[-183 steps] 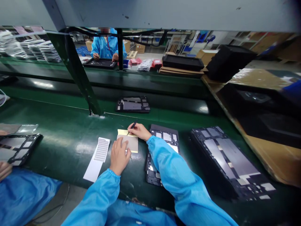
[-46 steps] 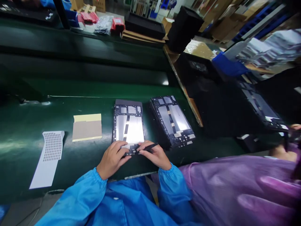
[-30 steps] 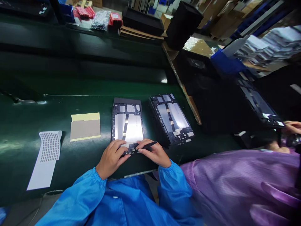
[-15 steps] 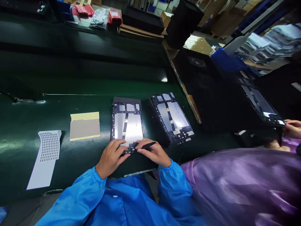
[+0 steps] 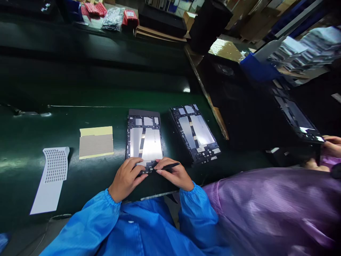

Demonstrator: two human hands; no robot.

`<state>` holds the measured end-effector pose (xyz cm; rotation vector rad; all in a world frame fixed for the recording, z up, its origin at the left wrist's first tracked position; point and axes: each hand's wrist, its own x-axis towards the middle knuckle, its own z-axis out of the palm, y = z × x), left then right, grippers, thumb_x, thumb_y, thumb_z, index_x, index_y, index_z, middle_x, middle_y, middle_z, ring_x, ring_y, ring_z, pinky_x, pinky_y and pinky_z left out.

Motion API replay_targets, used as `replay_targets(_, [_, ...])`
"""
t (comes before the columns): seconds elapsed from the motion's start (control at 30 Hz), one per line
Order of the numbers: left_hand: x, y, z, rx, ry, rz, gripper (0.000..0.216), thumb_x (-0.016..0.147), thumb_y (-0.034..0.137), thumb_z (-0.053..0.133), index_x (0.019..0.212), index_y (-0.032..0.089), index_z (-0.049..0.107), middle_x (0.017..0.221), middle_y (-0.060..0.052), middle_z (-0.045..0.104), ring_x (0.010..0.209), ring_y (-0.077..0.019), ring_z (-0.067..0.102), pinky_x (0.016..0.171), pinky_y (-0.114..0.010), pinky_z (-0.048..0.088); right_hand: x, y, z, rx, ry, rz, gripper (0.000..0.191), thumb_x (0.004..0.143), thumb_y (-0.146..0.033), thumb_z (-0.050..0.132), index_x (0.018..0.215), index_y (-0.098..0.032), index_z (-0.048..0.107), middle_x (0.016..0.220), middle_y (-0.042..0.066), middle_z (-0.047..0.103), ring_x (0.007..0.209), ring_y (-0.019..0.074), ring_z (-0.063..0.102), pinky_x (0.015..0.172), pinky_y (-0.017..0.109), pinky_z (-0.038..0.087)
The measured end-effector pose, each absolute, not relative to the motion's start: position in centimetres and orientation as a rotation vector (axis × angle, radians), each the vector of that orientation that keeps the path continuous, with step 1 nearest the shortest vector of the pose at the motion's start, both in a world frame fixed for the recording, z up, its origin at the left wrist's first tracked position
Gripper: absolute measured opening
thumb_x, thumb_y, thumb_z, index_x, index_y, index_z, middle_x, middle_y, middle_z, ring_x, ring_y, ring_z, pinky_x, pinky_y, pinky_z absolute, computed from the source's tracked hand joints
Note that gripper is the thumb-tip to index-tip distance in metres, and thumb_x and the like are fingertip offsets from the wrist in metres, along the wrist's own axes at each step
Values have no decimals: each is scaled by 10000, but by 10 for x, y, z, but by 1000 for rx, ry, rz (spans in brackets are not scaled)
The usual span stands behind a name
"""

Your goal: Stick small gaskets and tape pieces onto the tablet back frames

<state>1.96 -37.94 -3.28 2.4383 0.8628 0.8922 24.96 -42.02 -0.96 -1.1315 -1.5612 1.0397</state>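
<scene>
A black tablet frame (image 5: pixel 144 140) with silver panels lies lengthwise on the green belt (image 5: pixel 93 103) in front of me. My left hand (image 5: pixel 127 177) presses curled fingers on its near edge. My right hand (image 5: pixel 173 174) pinches a thin black tool (image 5: pixel 168 166), whose tip touches the same near edge. A second, similar frame (image 5: pixel 195 133) lies just to the right, angled. Left of the frames sit a tan pad with a yellow border (image 5: pixel 96 142) and a white perforated sheet (image 5: pixel 53 177).
A person in a purple coat (image 5: pixel 271 209) works close at my right, their hands (image 5: pixel 329 147) at another frame (image 5: pixel 297 117). A wooden board (image 5: pixel 210 103), black trays (image 5: pixel 162 25) and red packets (image 5: pixel 129 16) sit beyond the belt.
Six seconds ago my hands were at the tan pad; since then they are at the frame's near edge. Over the last second they hardly moved.
</scene>
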Motion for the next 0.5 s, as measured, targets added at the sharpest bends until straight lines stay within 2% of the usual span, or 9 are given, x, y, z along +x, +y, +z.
replay_targets(0.2, [25, -382, -31, 2407, 858, 928, 117, 915, 231, 664, 1006, 179, 614, 1138, -111, 646, 1081, -251, 618, 902, -409, 568, 248, -419, -9, -1187, -1591, 1010, 51, 903, -259, 700, 913, -242, 747, 840, 39, 761, 826, 195, 728, 990, 440, 589])
replay_targets(0.37, [-9, -412, -7, 2374, 831, 907, 214, 899, 265, 676, 1100, 204, 634, 1221, -105, 674, 1186, -273, 625, 1014, -430, 556, 251, -423, -2, -1227, -1546, 996, 81, 904, -289, 704, 890, -233, 761, 843, 55, 774, 841, 216, 747, 946, 431, 615])
replay_targets(0.5, [-95, -392, 3, 2442, 1325, 914, 307, 918, 195, 618, 1217, 266, 603, 1293, -77, 658, 1228, -255, 617, 1048, -443, 525, 249, -405, 4, -1194, -1529, 932, 83, 912, -277, 695, 917, -237, 768, 879, 77, 777, 883, 236, 752, 841, 378, 641])
